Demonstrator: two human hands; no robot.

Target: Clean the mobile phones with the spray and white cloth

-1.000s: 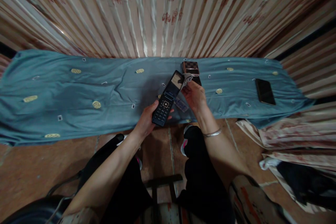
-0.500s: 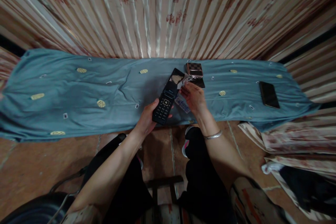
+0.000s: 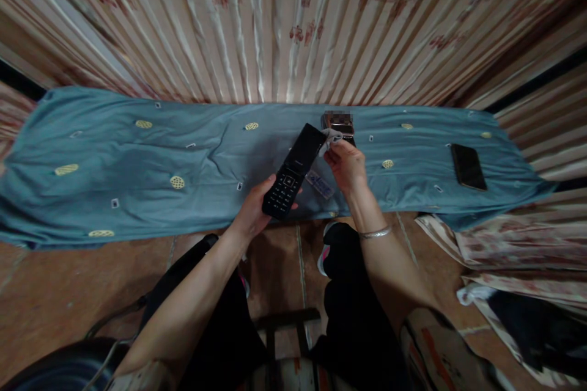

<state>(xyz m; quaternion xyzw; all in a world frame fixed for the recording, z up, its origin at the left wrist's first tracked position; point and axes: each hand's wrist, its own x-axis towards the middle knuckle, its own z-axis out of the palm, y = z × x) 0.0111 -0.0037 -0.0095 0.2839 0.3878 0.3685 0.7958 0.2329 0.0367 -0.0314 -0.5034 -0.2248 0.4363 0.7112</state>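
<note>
A black flip phone, unfolded with keypad and screen facing up, is gripped by its lower half in my left hand. My right hand pinches a small grey-white cloth beside the upper right edge of the phone's screen half. Under and right of the phone, a clear packet with blue print lies on the blue cloth cover. Behind my right hand sits a brown checkered item, partly hidden by that hand and the small cloth.
A dark smartphone lies toward the right end of the covered surface. Pleated patterned curtains hang behind and at both sides. Below are the tiled floor, my knees, and a dark round object at lower left.
My right hand and the small cloth have shifted slightly right, off the phone's screen. The light reflection on that screen is gone. My left hand holds the phone nearly in place.
</note>
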